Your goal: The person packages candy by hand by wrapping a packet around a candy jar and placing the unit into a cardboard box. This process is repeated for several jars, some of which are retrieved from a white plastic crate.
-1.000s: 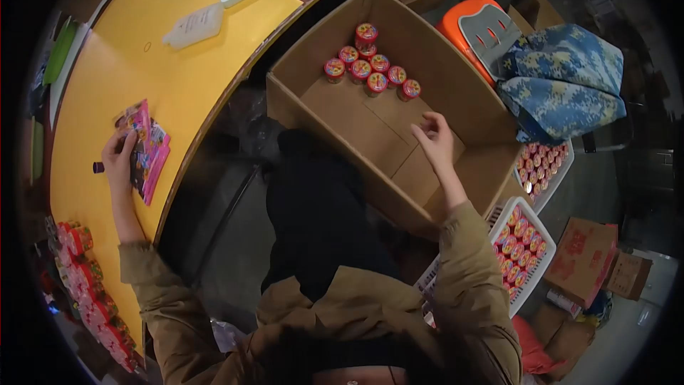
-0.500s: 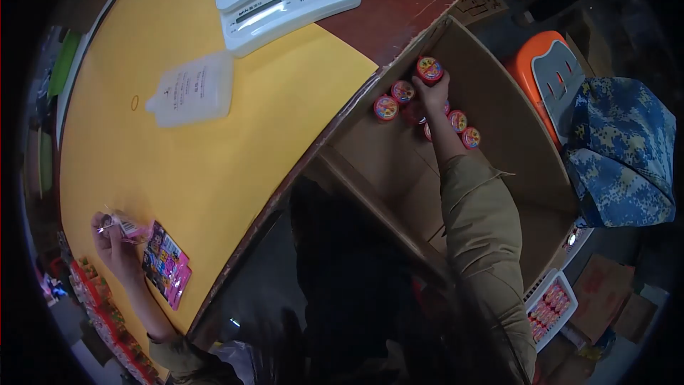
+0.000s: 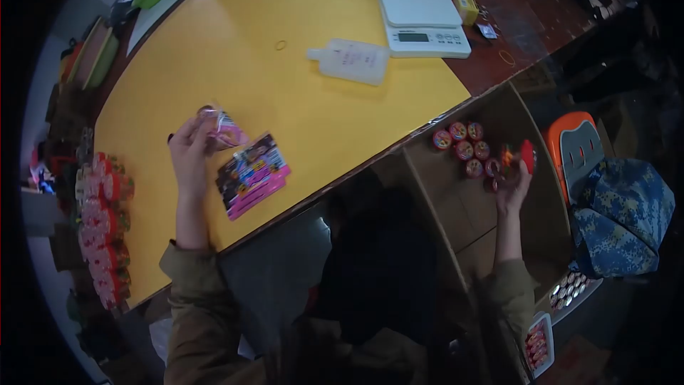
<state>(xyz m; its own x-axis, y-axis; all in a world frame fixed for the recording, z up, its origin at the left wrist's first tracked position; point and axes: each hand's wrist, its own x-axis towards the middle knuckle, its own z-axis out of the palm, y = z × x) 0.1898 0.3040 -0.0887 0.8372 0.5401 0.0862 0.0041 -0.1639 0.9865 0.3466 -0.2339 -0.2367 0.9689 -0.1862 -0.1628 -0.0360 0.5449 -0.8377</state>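
My left hand [image 3: 191, 146] is closed on a small, shiny plastic packet [image 3: 226, 130], partly clear and partly pink, just above the yellow tabletop [image 3: 214, 50]. Beside it lies a fanned pile of pink and black printed packets [image 3: 254, 175]. Over at the right, my right hand [image 3: 514, 187] is inside an open cardboard box [image 3: 456, 217], fingers wrapped around a small clear jar with a red lid [image 3: 526, 158]. The jar is tilted, its lid facing right. Several similar jars [image 3: 464, 150] stand next to it on the box floor, tops up.
A white scale [image 3: 420, 7] and a translucent bottle [image 3: 353, 60] lie toward the back. Red-and-pink packaged goods [image 3: 105, 232] line the left table edge. An orange stool [image 3: 570, 128] with a camouflage cloth [image 3: 616, 214] stands beyond the box; a white basket [image 3: 539, 346] sits lower right.
My view has swung, so the table and box sit differently in the picture. The jar in my right hand has gone from lid toward me to tilted sideways. My left hand still holds a packet.
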